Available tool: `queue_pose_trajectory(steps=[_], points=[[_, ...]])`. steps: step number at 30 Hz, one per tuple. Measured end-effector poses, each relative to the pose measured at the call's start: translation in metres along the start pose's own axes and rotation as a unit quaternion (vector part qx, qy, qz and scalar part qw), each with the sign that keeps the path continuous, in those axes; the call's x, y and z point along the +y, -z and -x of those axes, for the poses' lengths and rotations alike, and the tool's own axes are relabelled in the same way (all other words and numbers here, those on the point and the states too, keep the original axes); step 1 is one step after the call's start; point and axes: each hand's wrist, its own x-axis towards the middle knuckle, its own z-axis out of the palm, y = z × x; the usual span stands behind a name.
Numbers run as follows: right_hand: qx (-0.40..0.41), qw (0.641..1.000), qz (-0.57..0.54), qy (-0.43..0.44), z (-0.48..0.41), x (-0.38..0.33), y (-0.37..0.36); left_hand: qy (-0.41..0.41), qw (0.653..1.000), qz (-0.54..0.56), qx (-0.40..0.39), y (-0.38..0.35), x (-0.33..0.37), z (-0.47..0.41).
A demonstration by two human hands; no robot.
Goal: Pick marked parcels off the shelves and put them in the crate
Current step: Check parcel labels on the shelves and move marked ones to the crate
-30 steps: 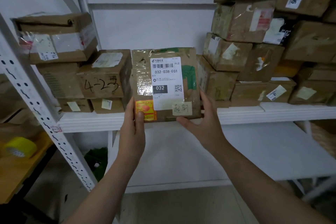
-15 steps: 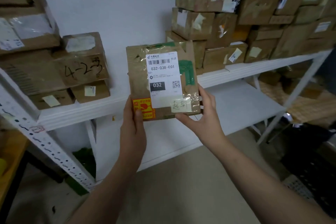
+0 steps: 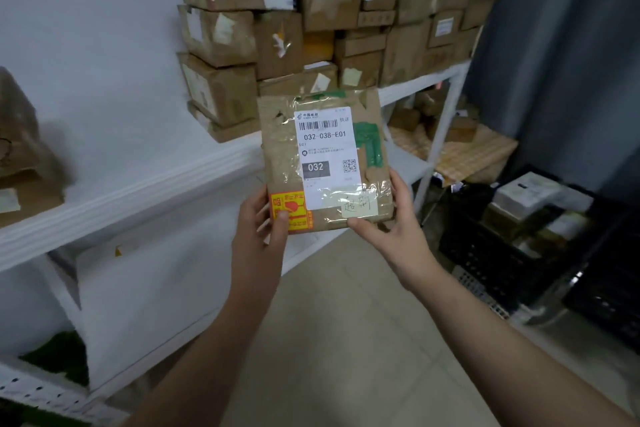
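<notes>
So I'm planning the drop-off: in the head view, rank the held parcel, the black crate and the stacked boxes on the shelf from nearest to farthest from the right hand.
1. The held parcel: touching the right hand, gripped at its lower right corner.
2. The black crate: on the floor, to the right of that hand.
3. The stacked boxes: up on the shelf, above and behind the parcel.

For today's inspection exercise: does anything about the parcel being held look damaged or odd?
Yes. The parcel held by the left hand and right hand looks worn: wrinkled tape, scuffed cardboard near its upper left, and green tape patches beside the label.
</notes>
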Motion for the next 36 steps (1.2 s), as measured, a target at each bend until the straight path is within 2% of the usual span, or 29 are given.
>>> queue_pose_trajectory(steps=[3, 12, 16, 19, 21, 29, 33, 36], points=[[0.044, 0.999, -0.019, -0.021, 0.009, 0.008, 0.057, 0.016, 0.999, 0.024, -0.043, -0.064, 0.008, 0.008], [0.164, 0.980, 0.036, -0.106, 0.042, 0.048, 0.250, 0.051, 0.977, 0.046, -0.201, -0.258, 0.003, 0.043], [0.215, 0.966, 0.001, -0.143, 0.050, 0.063, 0.313, 0.092, 0.961, 0.067, -0.252, -0.328, -0.005, 0.054], [0.260, 0.951, -0.023, -0.166, 0.040, 0.075, 0.350, 0.093, 0.953, 0.065, -0.282, -0.375, -0.009, 0.047], [0.281, 0.942, -0.027, -0.180, 0.026, 0.086, 0.372, 0.088, 0.947, 0.072, -0.300, -0.405, -0.015, 0.035], [0.276, 0.917, -0.072, -0.280, -0.083, 0.149, 0.449, 0.095, 0.916, 0.060, -0.386, -0.509, -0.062, -0.062], [0.288, 0.911, -0.075, -0.285, -0.153, 0.183, 0.479, 0.053, 0.918, -0.010, -0.392, -0.571, -0.077, -0.133], [0.303, 0.907, -0.070, -0.284, -0.203, 0.203, 0.502, 0.030, 0.905, -0.042, -0.422, -0.623, -0.090, -0.182]])
